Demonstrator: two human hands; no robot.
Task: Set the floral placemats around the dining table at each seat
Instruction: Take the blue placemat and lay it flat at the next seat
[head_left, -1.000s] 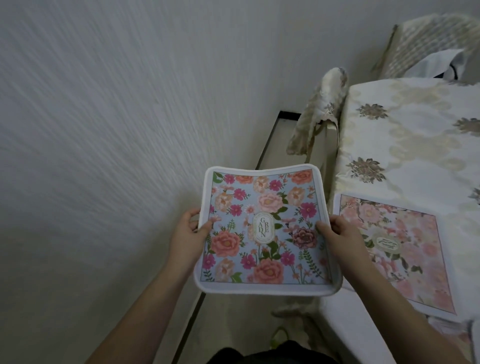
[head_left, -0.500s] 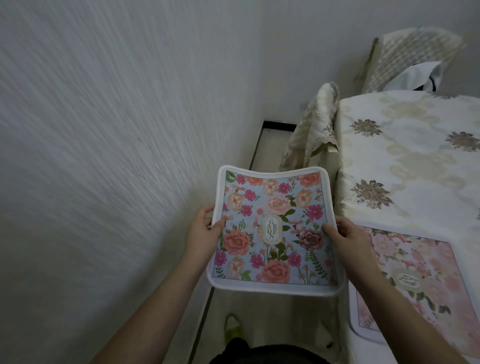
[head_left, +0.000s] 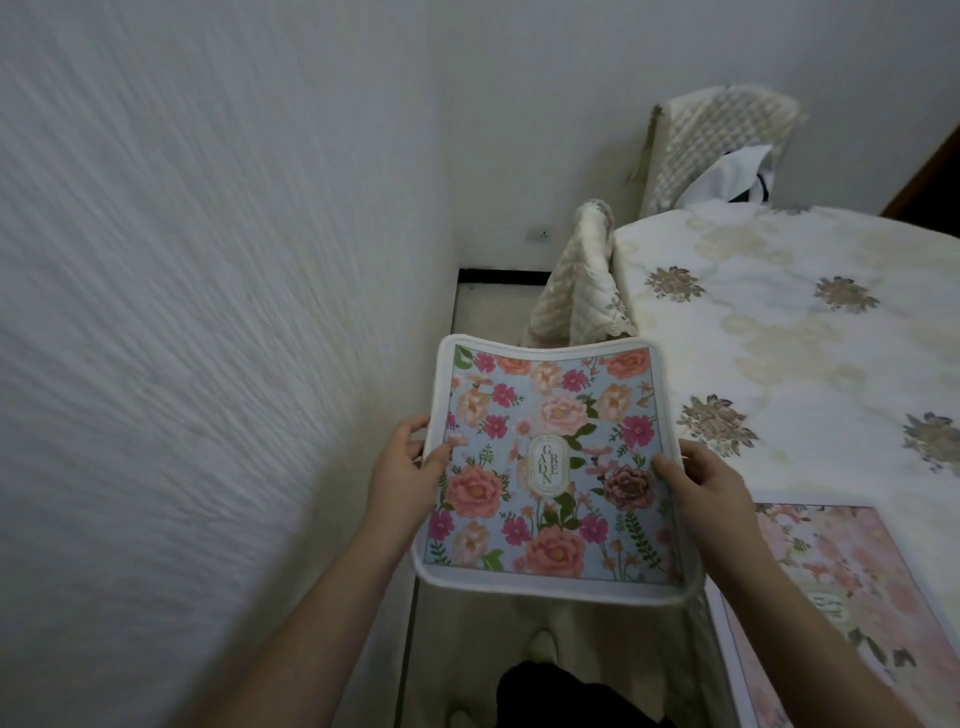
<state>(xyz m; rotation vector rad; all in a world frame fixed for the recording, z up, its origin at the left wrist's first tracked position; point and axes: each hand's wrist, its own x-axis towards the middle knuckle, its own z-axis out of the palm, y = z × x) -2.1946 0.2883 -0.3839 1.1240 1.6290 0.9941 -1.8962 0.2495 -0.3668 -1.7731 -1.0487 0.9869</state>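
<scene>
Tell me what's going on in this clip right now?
A person is holding a blue floral placemat by its side edges, left hand and right hand, in the gap between the wall and the dining table. A pink floral placemat already lies flat on the table's near edge. The held mat is off the table, in front of a covered chair.

Both hands (head_left: 550, 483) grip blue placemat (head_left: 550, 467) beside table (head_left: 779, 332).
</scene>
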